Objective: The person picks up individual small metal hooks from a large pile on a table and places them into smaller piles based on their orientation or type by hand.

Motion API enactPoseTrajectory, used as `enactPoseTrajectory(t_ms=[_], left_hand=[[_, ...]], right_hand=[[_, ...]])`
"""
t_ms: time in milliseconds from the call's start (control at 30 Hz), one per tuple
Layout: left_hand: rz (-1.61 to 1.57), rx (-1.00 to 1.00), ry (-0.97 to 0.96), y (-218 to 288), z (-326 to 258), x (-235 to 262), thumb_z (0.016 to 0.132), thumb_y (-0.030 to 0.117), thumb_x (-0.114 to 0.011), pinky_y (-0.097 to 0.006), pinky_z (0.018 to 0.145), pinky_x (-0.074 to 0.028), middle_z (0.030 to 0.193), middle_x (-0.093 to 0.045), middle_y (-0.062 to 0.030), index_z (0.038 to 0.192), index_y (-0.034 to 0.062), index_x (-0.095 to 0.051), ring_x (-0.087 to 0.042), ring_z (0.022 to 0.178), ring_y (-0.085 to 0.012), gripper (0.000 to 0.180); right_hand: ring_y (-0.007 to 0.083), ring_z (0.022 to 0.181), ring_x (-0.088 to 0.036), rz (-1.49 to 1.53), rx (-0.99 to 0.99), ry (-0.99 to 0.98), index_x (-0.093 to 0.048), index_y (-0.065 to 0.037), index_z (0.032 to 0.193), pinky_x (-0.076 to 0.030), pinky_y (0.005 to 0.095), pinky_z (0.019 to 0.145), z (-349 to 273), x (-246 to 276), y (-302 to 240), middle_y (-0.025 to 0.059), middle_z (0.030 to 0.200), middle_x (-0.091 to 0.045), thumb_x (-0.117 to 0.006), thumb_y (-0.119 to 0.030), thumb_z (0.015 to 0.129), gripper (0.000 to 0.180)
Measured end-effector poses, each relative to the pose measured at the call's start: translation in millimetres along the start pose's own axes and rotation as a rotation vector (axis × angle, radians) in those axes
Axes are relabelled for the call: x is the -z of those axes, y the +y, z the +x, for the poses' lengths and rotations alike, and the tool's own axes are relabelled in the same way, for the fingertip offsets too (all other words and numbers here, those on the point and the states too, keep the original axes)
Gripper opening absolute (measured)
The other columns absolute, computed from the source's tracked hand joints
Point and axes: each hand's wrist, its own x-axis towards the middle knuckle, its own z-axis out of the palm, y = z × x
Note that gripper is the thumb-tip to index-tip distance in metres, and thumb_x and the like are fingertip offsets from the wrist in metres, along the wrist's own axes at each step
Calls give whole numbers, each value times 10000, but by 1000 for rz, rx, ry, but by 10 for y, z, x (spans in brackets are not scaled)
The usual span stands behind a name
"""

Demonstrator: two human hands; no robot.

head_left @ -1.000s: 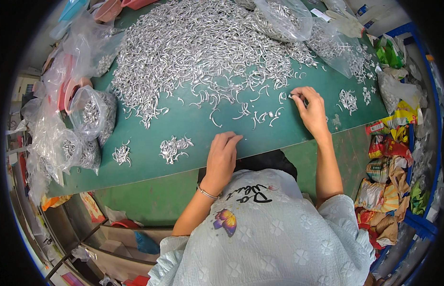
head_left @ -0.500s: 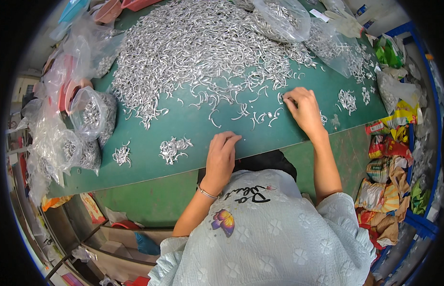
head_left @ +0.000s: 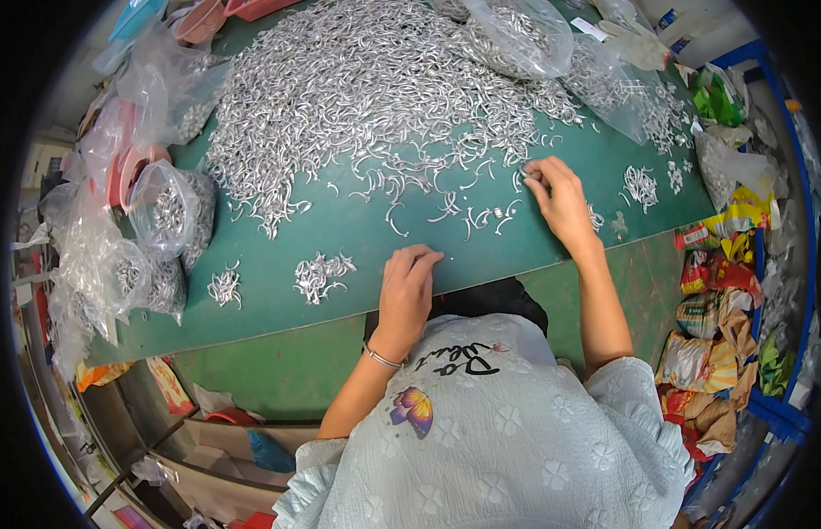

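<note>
A large heap of small curved silvery metal pieces [head_left: 366, 88] covers the far part of the green table [head_left: 358, 229]. My right hand [head_left: 559, 201] is at the heap's near right edge, thumb and forefinger drawn together. Right beside those fingertips is one curved piece [head_left: 518, 182]; whether they grip it is unclear. My left hand [head_left: 407, 284] rests near the table's front edge with fingers curled and tips close together. What it holds, if anything, is hidden. Several loose curved pieces [head_left: 468, 216] lie between my hands.
Small piles of metal pieces lie at left [head_left: 225, 285], left of centre [head_left: 320, 277] and right [head_left: 641, 188]. Clear plastic bags of pieces [head_left: 172, 212] line the left edge; another filled bag [head_left: 516, 40] leans on the heap. A blue rack [head_left: 785, 414] with colourful bags stands at right.
My right hand has shifted very slightly, its fingers a little away from the heap. My left hand is almost still. The piles look the same.
</note>
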Motion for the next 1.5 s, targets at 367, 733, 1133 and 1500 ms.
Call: enactPoseTrajectory(t_ms=[367, 733, 1133, 1500], left_hand=[[-52, 43, 32, -35, -27, -31, 771, -114, -598, -379, 816, -448, 1009, -593, -117, 1012, 22, -638, -566, 922, -302, 280], [-8, 17, 62, -25, 7, -28, 781, -139, -610, -328, 714, -495, 954, -607, -119, 962, -2, -654, -604, 841, -274, 231], [-16, 19, 82, -14, 7, -33, 779, -143, -605, -337, 737, -494, 955, -610, -131, 956, -8, -651, -608, 852, -289, 227], [-58, 29, 55, -16, 1, -49, 766, -143, -582, -367, 781, -471, 989, -596, -131, 989, -3, -634, -572, 890, -305, 269]], right_hand=[[353, 821, -581, 80, 20, 30, -587, 23, 907, -471, 406, 736, -21, 4, 153, 155, 874, -562, -644, 5, 826, 101], [340, 839, -593, 26, -41, -83, -588, 19, 966, -476, 401, 739, 1, -13, 52, 163, 933, -577, -672, 11, 800, 187], [329, 1048, -534, -100, -85, -104, -597, -46, 1159, -447, 409, 894, -34, 84, -16, 127, 1071, -541, -756, -127, 761, 437], [326, 903, -566, 58, 20, -238, -586, -30, 1119, -464, 402, 803, 14, -17, -23, 130, 1037, -520, -672, -29, 817, 314]])
